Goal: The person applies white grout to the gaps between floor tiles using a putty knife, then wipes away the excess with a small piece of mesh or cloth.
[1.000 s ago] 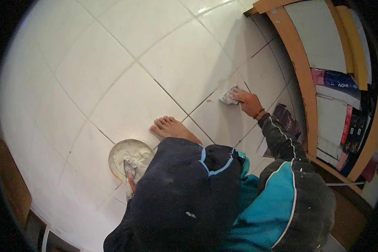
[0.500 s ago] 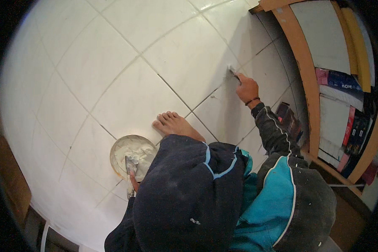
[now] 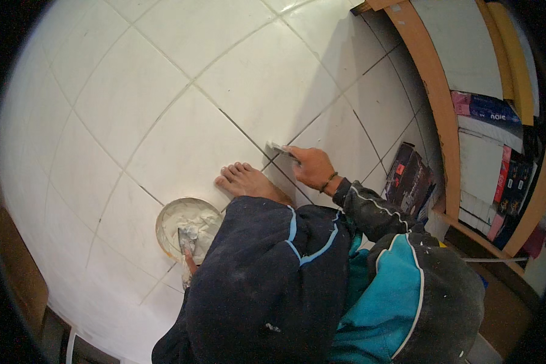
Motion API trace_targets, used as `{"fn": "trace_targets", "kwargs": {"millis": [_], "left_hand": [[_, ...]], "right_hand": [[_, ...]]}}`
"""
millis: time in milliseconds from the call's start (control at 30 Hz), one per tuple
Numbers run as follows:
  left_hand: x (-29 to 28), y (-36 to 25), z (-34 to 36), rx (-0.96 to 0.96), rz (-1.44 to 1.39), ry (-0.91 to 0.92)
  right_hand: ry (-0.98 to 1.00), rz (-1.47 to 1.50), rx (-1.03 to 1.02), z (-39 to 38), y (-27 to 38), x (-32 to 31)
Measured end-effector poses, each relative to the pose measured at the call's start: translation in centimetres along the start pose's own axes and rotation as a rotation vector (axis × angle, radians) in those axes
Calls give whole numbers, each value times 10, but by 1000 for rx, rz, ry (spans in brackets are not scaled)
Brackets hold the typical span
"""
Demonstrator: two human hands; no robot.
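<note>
My right hand [image 3: 312,167] is closed round a small putty knife [image 3: 280,148]. White paste covers the knife's tip, which touches the white tiled floor [image 3: 255,67] beside a dark joint, close to where two joints cross. Low on the left, my left hand [image 3: 190,262] grips a second paste-smeared putty knife [image 3: 187,236] over a round, shallow bowl [image 3: 159,227]. Thick white paste [image 3: 197,215] lies in the bowl. My knee and dark trousers partly hide the bowl and the left hand.
My bare foot [image 3: 255,182] rests between the bowl and the right hand. At the right stands a wooden shelf [image 3: 435,91] packed with boxes. A dark box [image 3: 409,176] sits on the floor before it. Some joints look pale, others dark.
My right hand has moved left and nearer to me with its putty knife, from the far right joint to the crossing by my foot. The left hand remains at the bowl.
</note>
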State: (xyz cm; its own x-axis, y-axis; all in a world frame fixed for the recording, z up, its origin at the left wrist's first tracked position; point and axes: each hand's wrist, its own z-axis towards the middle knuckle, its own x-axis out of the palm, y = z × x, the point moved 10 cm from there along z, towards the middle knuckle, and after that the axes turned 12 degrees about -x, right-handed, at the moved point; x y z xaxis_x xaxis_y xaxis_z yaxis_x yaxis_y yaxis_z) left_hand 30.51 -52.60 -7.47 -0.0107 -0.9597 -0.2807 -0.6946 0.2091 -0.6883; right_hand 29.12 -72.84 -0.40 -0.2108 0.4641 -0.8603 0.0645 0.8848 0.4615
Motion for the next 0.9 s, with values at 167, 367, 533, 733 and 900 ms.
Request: {"fn": "trace_targets", "kwargs": {"millis": [167,367,533,733,900], "left_hand": [[-103,25,-16,-38,252,50],[-226,84,-35,-195,327,7],[-254,97,-41,-241,314,-14],[-259,98,-42,-242,284,-18],[-258,100,-42,-234,280,-15]], "right_hand": [[-260,81,56,2,-53,-70],[-222,49,-277,1,-73,-76],[-36,-146,-275,-18,-86,-24],[44,-224,-265,-50,-97,-45],[-201,-242,173,-40,-152,-85]]}}
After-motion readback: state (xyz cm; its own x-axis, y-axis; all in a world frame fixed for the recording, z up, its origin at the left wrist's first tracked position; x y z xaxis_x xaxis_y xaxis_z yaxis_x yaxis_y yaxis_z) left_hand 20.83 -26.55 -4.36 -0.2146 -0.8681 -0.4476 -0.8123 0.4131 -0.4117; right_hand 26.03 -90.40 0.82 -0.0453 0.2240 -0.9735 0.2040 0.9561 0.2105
